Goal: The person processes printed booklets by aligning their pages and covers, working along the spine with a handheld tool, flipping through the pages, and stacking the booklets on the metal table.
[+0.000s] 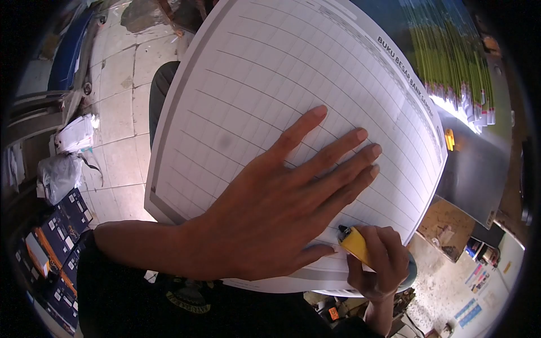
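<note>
A large white sheet with a printed ruled table and the heading "BUKU BESAR BANK SAMPAH" lies tilted in front of me, seemingly on top of further sheets. My left hand rests palm down on it, fingers spread and thumb toward the near edge. Near the lower right edge of the sheet, my right hand is closed around a small yellow tool with a black tip. Fingers cover most of this tool, so its exact kind is unclear. Its black end points toward my left hand over the paper.
A thick stack of green-edged booklets stands at the upper right. Below it is a grey metal surface with a small yellow object. Dark boxes and a plastic bag sit left on the tiled floor.
</note>
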`<action>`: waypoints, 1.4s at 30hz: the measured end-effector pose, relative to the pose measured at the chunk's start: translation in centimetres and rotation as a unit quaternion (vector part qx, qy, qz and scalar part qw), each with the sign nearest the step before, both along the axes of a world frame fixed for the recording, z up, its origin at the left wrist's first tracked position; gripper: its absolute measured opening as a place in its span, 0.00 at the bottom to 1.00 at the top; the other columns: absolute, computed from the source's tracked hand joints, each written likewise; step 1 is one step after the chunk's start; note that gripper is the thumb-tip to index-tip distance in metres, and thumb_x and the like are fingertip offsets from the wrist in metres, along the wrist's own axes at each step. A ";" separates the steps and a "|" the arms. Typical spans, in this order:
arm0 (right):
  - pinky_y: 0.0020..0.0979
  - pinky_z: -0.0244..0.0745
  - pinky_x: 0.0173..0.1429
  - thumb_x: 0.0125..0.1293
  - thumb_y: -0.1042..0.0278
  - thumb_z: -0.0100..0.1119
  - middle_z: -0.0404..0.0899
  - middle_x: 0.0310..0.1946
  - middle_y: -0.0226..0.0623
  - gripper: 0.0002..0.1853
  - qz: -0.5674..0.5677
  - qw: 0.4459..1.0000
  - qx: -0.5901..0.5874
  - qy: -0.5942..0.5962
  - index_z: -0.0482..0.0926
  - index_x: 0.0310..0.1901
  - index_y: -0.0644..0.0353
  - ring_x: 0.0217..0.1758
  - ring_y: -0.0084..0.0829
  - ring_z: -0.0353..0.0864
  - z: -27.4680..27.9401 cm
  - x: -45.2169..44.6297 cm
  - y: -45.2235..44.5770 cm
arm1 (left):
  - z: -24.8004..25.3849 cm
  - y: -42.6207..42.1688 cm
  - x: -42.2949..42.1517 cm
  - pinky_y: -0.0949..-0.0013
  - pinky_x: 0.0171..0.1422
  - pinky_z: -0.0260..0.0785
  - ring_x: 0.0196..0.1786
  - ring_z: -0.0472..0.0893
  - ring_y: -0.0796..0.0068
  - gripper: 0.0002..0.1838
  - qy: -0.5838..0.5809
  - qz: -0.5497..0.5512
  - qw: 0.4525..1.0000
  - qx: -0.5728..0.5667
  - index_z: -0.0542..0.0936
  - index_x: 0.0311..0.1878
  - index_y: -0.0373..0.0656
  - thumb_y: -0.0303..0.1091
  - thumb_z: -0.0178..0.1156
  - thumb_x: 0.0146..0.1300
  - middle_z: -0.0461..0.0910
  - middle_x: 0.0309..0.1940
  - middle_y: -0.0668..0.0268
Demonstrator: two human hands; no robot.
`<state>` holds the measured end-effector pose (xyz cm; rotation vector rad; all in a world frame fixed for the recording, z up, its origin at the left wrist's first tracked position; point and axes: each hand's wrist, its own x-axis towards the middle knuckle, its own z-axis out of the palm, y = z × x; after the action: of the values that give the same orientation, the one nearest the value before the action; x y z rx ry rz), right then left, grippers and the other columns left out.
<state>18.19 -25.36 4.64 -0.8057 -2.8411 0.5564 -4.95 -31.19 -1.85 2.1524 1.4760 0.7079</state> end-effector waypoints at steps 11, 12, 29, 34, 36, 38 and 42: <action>0.28 0.84 0.42 0.52 0.80 0.78 0.88 0.35 0.53 0.19 -0.274 0.902 -0.328 0.068 0.85 0.46 0.75 0.36 0.33 0.90 1.3 -1.1 1.0 | 0.2 0.1 -0.1 0.32 0.85 0.34 0.83 0.54 0.58 0.54 0.020 -0.012 1.000 -0.011 0.65 0.78 0.49 0.76 0.63 0.55 0.58 0.81 0.61; 0.28 0.84 0.42 0.52 0.80 0.78 0.88 0.35 0.53 0.19 -0.278 0.900 -0.329 0.069 0.85 0.46 0.75 0.36 0.33 0.90 1.4 -1.2 0.8 | 0.3 0.2 -0.1 0.32 0.85 0.34 0.83 0.54 0.58 0.55 0.026 -0.008 1.000 -0.011 0.65 0.78 0.49 0.76 0.63 0.54 0.58 0.81 0.61; 0.31 0.85 0.36 0.48 0.84 0.72 0.87 0.32 0.49 0.22 -0.166 0.959 -0.214 0.079 0.85 0.49 0.72 0.31 0.34 0.89 1.1 -0.1 1.6 | 0.1 0.2 -0.3 0.34 0.86 0.33 0.83 0.54 0.59 0.55 -0.007 -0.005 1.000 -0.010 0.64 0.78 0.49 0.74 0.66 0.54 0.59 0.81 0.61; 0.33 0.84 0.38 0.41 0.84 0.72 0.87 0.34 0.45 0.24 -0.044 0.992 -0.082 0.082 0.88 0.47 0.69 0.34 0.39 0.89 0.4 0.2 1.2 | 0.0 0.0 -0.2 0.35 0.86 0.32 0.84 0.53 0.59 0.56 0.011 -0.006 1.000 -0.002 0.63 0.79 0.49 0.74 0.66 0.54 0.57 0.81 0.61; 0.33 0.82 0.36 0.41 0.83 0.72 0.87 0.34 0.44 0.24 -0.033 0.993 -0.081 0.078 0.88 0.46 0.69 0.33 0.38 0.89 0.3 0.1 1.2 | 0.0 0.0 -0.2 0.35 0.86 0.32 0.84 0.53 0.59 0.54 0.004 -0.005 1.000 -0.005 0.64 0.78 0.49 0.74 0.65 0.55 0.57 0.81 0.61; 0.32 0.80 0.34 0.40 0.82 0.73 0.86 0.32 0.42 0.25 -0.031 0.994 -0.075 0.079 0.88 0.47 0.69 0.31 0.37 0.87 0.2 0.0 1.2 | 0.0 0.0 -0.2 0.35 0.86 0.32 0.84 0.53 0.59 0.53 -0.002 -0.002 1.000 -0.008 0.65 0.78 0.49 0.73 0.64 0.56 0.57 0.81 0.62; 0.32 0.80 0.34 0.40 0.81 0.73 0.84 0.30 0.41 0.26 -0.024 0.995 -0.068 0.067 0.88 0.47 0.69 0.31 0.36 0.87 0.2 -0.2 1.4 | 0.0 0.0 0.0 0.34 0.86 0.32 0.84 0.53 0.60 0.52 0.007 0.003 1.000 -0.006 0.66 0.77 0.49 0.74 0.62 0.58 0.57 0.81 0.63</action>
<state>18.03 -23.97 4.84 -0.8226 -2.6781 0.7720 -4.96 -31.18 -1.84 2.1493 1.4891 0.6867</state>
